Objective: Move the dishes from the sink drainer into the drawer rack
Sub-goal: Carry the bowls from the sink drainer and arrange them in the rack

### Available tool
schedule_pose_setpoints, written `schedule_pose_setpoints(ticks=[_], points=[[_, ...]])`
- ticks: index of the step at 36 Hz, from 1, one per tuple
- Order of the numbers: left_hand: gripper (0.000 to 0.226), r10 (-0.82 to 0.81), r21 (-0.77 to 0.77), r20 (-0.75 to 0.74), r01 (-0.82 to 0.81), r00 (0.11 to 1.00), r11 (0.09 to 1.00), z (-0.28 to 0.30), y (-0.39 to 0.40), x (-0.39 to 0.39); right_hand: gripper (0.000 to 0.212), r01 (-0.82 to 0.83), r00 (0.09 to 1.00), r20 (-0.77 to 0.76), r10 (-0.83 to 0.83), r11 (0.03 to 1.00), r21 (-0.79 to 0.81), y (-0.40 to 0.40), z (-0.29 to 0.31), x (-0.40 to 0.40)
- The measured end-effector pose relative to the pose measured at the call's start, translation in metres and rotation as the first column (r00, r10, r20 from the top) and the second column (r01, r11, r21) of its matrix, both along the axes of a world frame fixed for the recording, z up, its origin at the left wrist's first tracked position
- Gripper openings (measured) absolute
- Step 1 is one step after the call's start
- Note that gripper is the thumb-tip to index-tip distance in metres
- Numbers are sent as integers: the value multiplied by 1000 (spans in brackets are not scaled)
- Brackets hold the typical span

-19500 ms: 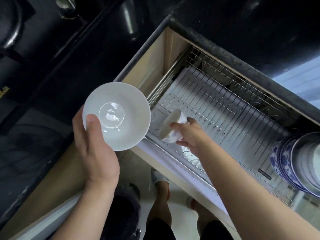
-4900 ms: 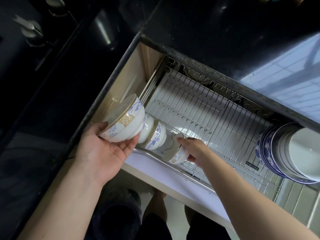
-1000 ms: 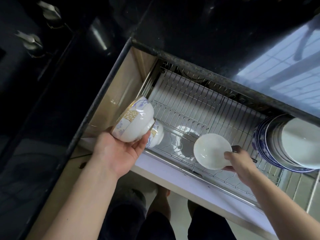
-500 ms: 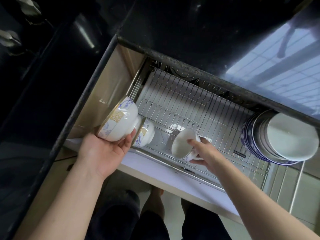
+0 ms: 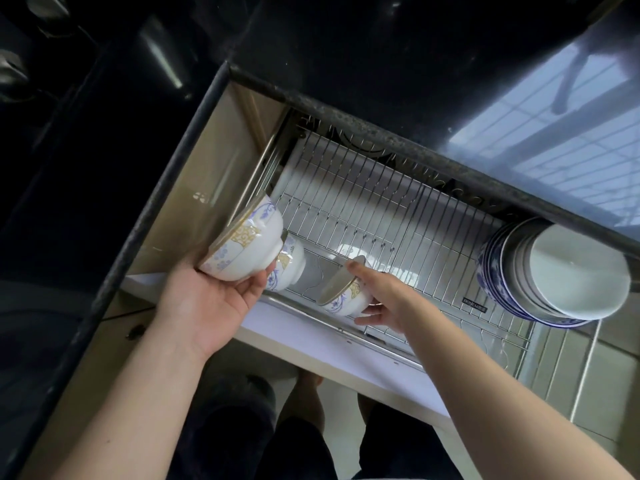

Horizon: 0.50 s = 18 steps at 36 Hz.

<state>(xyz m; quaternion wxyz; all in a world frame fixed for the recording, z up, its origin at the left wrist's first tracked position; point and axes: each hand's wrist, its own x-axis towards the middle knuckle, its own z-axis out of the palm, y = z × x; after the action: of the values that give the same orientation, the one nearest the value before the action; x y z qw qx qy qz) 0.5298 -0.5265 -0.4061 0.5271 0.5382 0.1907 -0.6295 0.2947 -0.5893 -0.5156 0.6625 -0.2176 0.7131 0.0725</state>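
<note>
Left hand (image 5: 214, 299) cupped under big bowl (image 5: 246, 244), tilted on edge at left end of drawer rack (image 5: 398, 216). One bowl (image 5: 289, 266) slotted already just beside. Right hand (image 5: 388, 303) pinching small bowl (image 5: 341, 292), setting it on wires. Plate stack (image 5: 554, 271) far right. Sink drainer out of view, so can't tell what's left.
</note>
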Motion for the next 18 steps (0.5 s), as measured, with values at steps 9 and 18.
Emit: schedule_pose_setpoints(ticks=[9,18], points=[[57,47,-48,-48,-50,998,998,0,3,6,95,-156,988,4,156,988,-17,-7,-20,42],[47,40,0,-52,-40,998,999,1,3,4,104,-224,975,-20,223,971,-84,-15,-36,81]])
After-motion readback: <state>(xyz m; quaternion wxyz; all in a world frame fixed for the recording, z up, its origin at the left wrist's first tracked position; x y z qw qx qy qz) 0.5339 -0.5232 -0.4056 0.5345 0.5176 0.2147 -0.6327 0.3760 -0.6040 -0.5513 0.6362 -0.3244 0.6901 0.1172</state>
